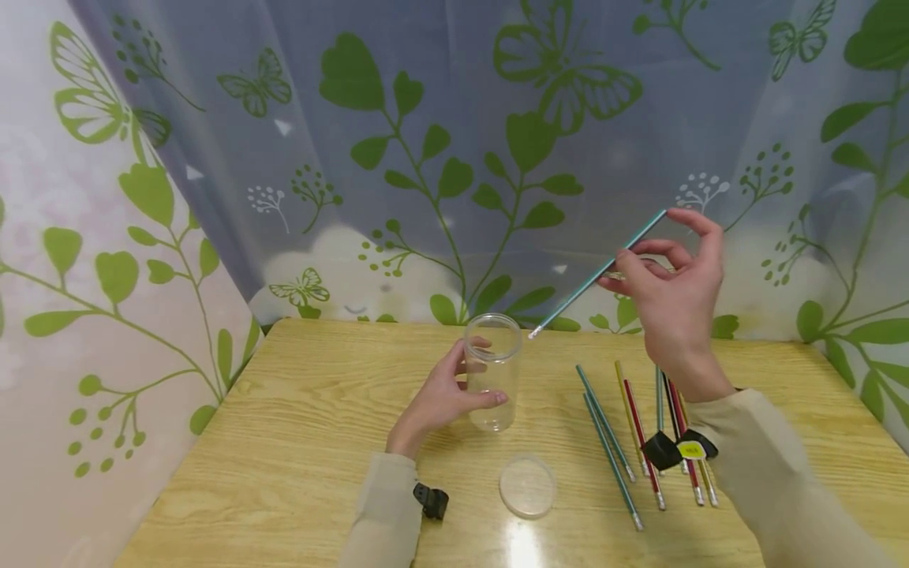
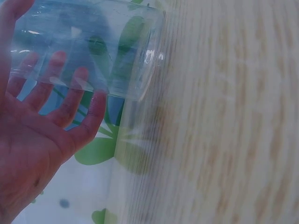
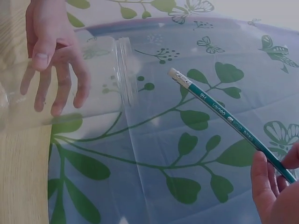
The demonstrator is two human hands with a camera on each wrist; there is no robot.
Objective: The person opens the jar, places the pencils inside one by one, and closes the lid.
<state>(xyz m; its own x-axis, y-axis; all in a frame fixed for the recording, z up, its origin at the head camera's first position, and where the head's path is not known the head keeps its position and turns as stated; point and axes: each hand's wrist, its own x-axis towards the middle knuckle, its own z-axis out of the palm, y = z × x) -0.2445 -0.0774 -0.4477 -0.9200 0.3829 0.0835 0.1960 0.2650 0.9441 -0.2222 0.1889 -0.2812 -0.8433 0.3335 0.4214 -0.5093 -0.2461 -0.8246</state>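
Beige sleeve [image 1: 788,481] runs up to the right hand [image 1: 678,292], which pinches a teal pencil [image 1: 595,278]; from there the pencil's long axis slants down leftward, its eraser end [image 1: 533,334] just beside, not touching, the clear jar [image 1: 503,374] that the left hand [image 1: 442,398] grips.

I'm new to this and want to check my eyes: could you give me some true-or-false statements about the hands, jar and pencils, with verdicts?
1. The left hand holds a clear jar. True.
2. The jar is capped. False: its mouth is open, and a clear lid lies on the table.
3. The right hand holds a teal pencil, eraser end nearest the jar. True.
4. That is the only pencil here. False: several other pencils lie on the table.
5. The jar contains no pencils. True.
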